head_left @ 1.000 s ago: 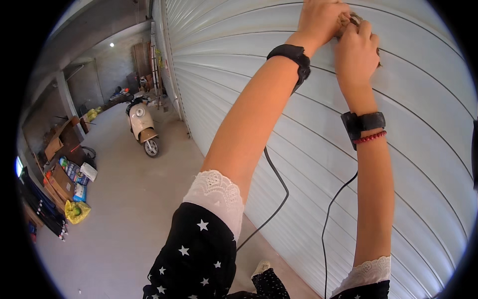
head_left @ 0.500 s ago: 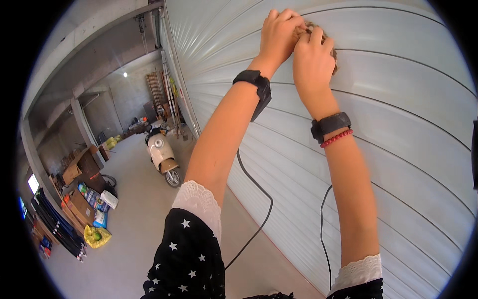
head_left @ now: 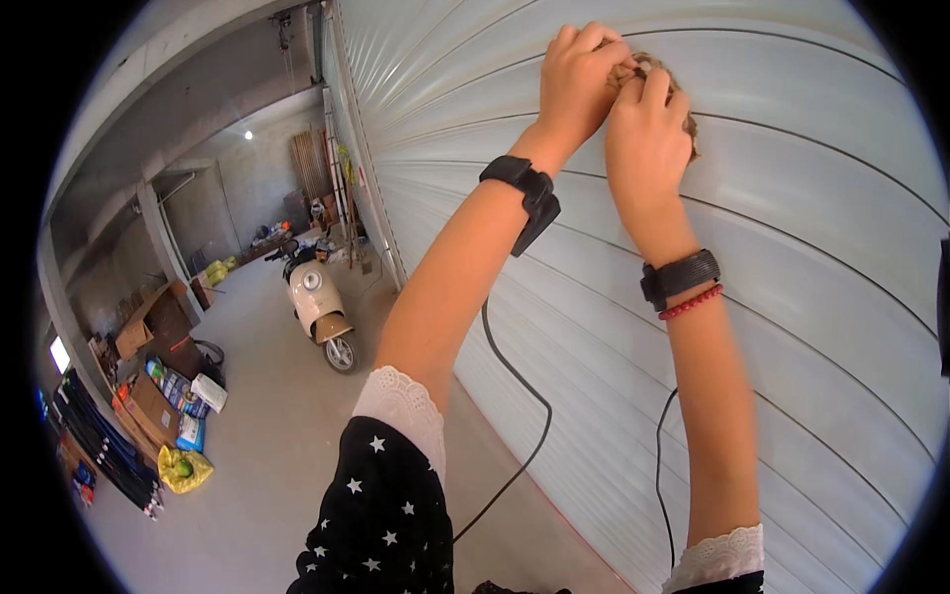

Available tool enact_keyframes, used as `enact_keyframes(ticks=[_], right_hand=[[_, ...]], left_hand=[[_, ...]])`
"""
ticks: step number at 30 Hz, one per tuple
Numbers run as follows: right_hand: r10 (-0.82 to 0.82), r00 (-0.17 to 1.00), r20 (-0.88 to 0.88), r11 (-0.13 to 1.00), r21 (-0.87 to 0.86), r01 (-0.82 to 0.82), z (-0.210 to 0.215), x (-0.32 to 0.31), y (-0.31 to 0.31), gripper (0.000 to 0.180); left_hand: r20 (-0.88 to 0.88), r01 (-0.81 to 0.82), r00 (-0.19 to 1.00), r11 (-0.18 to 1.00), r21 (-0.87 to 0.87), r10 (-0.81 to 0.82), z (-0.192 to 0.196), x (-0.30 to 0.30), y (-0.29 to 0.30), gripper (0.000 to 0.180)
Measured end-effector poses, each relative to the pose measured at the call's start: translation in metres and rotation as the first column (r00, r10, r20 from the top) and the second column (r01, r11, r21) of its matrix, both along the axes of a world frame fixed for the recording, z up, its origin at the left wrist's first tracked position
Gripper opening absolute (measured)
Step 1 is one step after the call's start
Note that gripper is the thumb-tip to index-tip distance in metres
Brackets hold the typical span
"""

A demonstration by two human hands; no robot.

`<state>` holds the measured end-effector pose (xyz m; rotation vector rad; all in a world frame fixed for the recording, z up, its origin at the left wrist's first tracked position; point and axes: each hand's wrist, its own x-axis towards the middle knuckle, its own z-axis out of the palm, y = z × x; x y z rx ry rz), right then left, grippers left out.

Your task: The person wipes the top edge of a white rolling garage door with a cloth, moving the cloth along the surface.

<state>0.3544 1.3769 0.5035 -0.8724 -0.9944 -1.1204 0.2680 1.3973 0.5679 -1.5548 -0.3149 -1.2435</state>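
High up against a pale ribbed roller shutter (head_left: 821, 223), both my hands are on a brown, mottled, crumpled cloth-like piece (head_left: 648, 67). My left hand (head_left: 580, 84) is closed, its fingertips pinching the piece's upper left edge. Just to the right and slightly lower, my right hand (head_left: 648, 144) has its fingers bent over the piece, with the thumb side toward the left hand. Most of the brown piece is hidden behind the right hand. A strip shows past its right side. Exactly what the piece is, I cannot make out.
A black cable (head_left: 515, 371) hangs from my left wrist strap and another (head_left: 660, 465) hangs near my right arm. A cream scooter (head_left: 322, 307) stands on the concrete floor to the left. Cardboard boxes (head_left: 153, 411), a yellow bag (head_left: 185, 469) and dark poles (head_left: 104, 445) lie along the far left.
Both hands and the brown piece sit a little farther right and slightly lower in the view, which itself has shifted slightly. The grip looks the same.
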Motion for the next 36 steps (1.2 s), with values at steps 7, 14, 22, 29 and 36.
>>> enact_keyframes(ticks=[7, 14, 22, 29, 36], right_hand=[[-0.058, 0.998, 0.031, 0.997, 0.058, 0.056, -0.008, -0.057, 0.031, 0.020], [-0.133, 0.991, 0.032, 0.990, 0.049, 0.131, -0.015, -0.110, 0.055, 0.013], [-0.185, 0.983, -0.008, 0.982, 0.045, 0.185, -0.016, -0.164, 0.084, 0.011], [-0.091, 0.995, 0.043, 0.994, 0.058, 0.089, -0.014, -0.199, 0.104, 0.011], [-0.005, 0.998, 0.070, 1.000, 0.028, 0.003, -0.014, -0.258, 0.127, 0.015]], left_hand=[[0.000, 0.114, 0.993, 0.990, -0.086, -0.114, -0.011, -0.055, 0.014, 0.009], [-0.070, 0.189, 0.979, 0.982, -0.031, -0.190, -0.011, -0.110, 0.042, 0.012], [-0.109, 0.231, 0.966, 0.972, -0.052, -0.236, -0.009, -0.164, 0.075, 0.013], [-0.128, 0.287, 0.949, 0.958, -0.026, -0.288, -0.003, -0.206, 0.096, 0.010], [-0.048, 0.155, 0.987, 0.988, 0.018, -0.154, -0.007, -0.263, 0.140, 0.014]])
